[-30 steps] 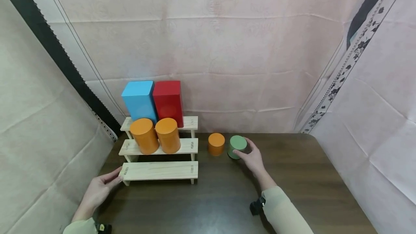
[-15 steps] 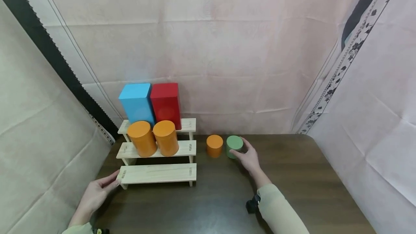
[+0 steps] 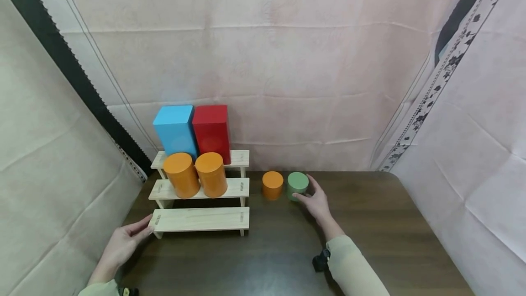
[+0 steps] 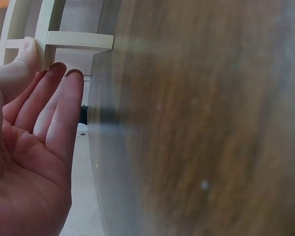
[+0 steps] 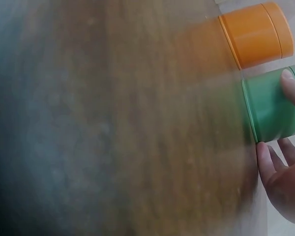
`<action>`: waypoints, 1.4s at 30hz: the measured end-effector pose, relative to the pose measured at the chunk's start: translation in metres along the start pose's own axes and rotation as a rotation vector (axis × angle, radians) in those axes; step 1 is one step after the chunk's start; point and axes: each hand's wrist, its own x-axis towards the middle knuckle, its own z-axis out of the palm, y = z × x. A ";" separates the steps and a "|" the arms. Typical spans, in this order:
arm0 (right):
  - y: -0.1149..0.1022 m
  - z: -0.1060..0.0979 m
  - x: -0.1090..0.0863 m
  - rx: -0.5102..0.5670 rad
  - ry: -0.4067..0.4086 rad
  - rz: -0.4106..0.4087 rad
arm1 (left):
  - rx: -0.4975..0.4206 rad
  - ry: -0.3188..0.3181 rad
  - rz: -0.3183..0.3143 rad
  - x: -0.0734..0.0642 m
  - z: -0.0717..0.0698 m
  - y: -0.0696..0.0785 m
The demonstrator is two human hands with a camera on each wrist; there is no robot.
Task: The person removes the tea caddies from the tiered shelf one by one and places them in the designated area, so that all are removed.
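My right hand (image 3: 315, 202) holds a small green canister (image 3: 297, 183) that stands on the table, thumb at its front and fingers along its right side. In the right wrist view, the thumb lies against the canister's (image 5: 275, 105) wall and a fingertip sits at its base. A small orange canister (image 3: 272, 186) stands just left of it. My left hand (image 3: 121, 245) pinches the left end of the lowest step of a three-tier wooden display stand (image 3: 201, 219). The left wrist view shows the thumb on one side of that board end and the fingers on the other.
Two larger orange canisters (image 3: 181, 176) stand side by side on the middle step. A blue box (image 3: 176, 129) and a red box (image 3: 212, 131) stand on the top step. Pale cloth (image 3: 308, 81) hangs behind and beside the dark wooden table (image 3: 271, 259).
The head view has shifted slightly. Both hands keep their places, the right on the green canister and the left at the stand's lowest step.
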 end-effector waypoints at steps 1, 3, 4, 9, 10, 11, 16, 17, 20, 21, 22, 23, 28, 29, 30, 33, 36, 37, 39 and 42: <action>0.001 -0.001 0.000 0.001 -0.003 0.003 | -0.001 -0.001 -0.001 0.000 0.000 0.000; 0.002 -0.002 0.000 0.004 -0.008 0.006 | -0.002 -0.006 -0.003 0.000 0.001 0.000; 0.002 -0.003 -0.001 0.011 -0.009 0.005 | -0.004 -0.007 -0.004 0.000 0.001 0.000; 0.001 -0.007 -0.002 0.034 -0.013 0.002 | -0.031 -0.013 0.007 0.001 0.003 0.000; 0.000 -0.008 -0.003 0.041 -0.014 0.002 | -0.034 -0.015 0.011 0.001 0.003 0.001; 0.000 -0.009 -0.003 0.043 -0.015 0.003 | -0.038 -0.016 0.013 0.002 0.003 0.001; -0.005 -0.013 -0.006 0.035 -0.020 0.003 | -0.030 -0.020 0.023 0.003 0.003 0.001; -0.006 -0.014 -0.007 0.030 -0.018 0.004 | -0.027 -0.018 0.025 0.003 0.003 0.001; -0.009 -0.016 -0.009 0.027 -0.002 -0.003 | -0.014 -0.016 0.034 0.002 0.003 0.001; -0.010 -0.017 -0.010 0.028 0.005 -0.006 | -0.010 -0.016 0.034 0.002 0.003 0.001; -0.012 -0.017 -0.010 0.031 0.015 -0.011 | -0.004 -0.016 0.036 0.002 0.002 0.001; -0.013 -0.018 -0.011 0.034 0.029 -0.013 | -0.006 -0.017 0.037 0.001 0.002 0.000; -0.022 -0.020 -0.012 0.048 0.092 -0.060 | -0.013 -0.026 0.031 0.001 0.002 0.001; -0.024 -0.020 -0.012 0.050 0.105 -0.071 | -0.021 -0.029 0.027 0.001 0.001 0.002; -0.032 -0.021 -0.016 0.055 0.114 -0.078 | -0.025 -0.031 0.024 0.002 0.001 0.002; -0.054 -0.021 -0.028 0.067 0.140 -0.089 | -0.036 -0.032 0.022 0.002 0.001 0.002; -0.073 -0.018 -0.039 0.087 0.159 -0.100 | -0.027 -0.025 0.024 0.002 0.000 0.002; -0.070 -0.016 -0.039 0.095 0.169 -0.105 | -0.021 -0.021 0.026 0.002 0.000 0.001; -0.064 -0.013 -0.037 0.111 0.186 -0.111 | -0.013 -0.017 0.026 0.002 0.000 0.001; -0.052 -0.010 -0.032 0.124 0.206 -0.130 | -0.011 -0.013 0.028 0.001 0.001 0.000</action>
